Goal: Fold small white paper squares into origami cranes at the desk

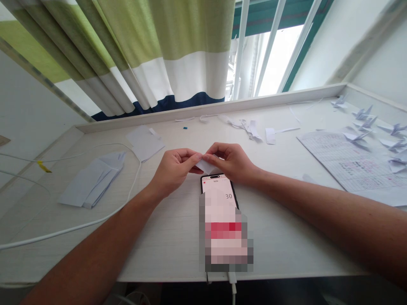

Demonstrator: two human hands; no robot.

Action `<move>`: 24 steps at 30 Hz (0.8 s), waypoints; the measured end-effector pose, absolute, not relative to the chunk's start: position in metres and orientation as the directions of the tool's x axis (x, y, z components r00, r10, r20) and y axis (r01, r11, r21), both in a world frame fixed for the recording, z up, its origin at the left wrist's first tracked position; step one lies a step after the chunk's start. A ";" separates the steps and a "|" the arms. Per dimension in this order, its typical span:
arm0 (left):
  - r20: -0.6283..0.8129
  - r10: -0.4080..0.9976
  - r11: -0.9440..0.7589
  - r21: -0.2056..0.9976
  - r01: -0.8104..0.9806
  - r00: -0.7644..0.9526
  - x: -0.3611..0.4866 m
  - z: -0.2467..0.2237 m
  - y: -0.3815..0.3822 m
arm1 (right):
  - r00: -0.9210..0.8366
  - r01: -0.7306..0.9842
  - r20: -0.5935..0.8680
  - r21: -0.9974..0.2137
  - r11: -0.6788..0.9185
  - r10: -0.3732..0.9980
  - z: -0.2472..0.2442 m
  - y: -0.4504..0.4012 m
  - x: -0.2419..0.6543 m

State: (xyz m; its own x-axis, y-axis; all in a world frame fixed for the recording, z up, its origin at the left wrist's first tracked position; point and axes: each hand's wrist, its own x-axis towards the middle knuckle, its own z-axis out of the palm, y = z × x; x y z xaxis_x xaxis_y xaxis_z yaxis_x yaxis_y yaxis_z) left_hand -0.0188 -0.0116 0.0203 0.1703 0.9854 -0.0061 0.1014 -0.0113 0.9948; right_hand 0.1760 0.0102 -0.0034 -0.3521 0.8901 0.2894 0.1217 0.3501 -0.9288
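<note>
Between my two hands, just above the top end of a phone, is a small piece of white paper (pixel 207 166). My left hand (pixel 179 167) pinches its left side between thumb and fingers. The fingers of my right hand (pixel 229 161) are closed on its upper right part, and the thumbs nearly meet. Parts of the paper are hidden by the fingers. The phone (pixel 219 195) lies face up on the white desk (pixel 171 237), its screen lit and mostly blurred out, with a cable plugged into its lower end.
Folded paper sheets (pixel 92 180) and a square stack (pixel 145 143) lie at the left by a white cable (pixel 135 180). Paper scraps (pixel 251 129) are near the back edge. Several folded paper figures (pixel 365 123) stand at the right around a written sheet (pixel 349 161).
</note>
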 end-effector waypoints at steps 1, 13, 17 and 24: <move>0.006 0.984 -0.028 0.992 0.120 0.178 -0.020 0.019 -0.011 | -0.350 0.126 0.291 -0.927 0.353 0.890 -0.004 0.010 0.176; 0.130 0.982 -0.157 0.965 0.211 0.139 -0.019 0.007 -0.011 | -0.368 0.129 0.241 -0.943 0.306 0.898 -0.004 0.015 0.175; 0.124 0.987 -0.141 0.974 0.179 0.106 -0.021 0.008 -0.009 | -0.384 0.046 0.234 -0.961 0.271 0.893 -0.001 0.017 0.177; 0.122 0.987 -0.138 0.977 0.161 0.108 -0.025 0.007 -0.006 | -0.369 -0.027 0.249 -0.966 0.257 0.895 -0.006 0.016 0.176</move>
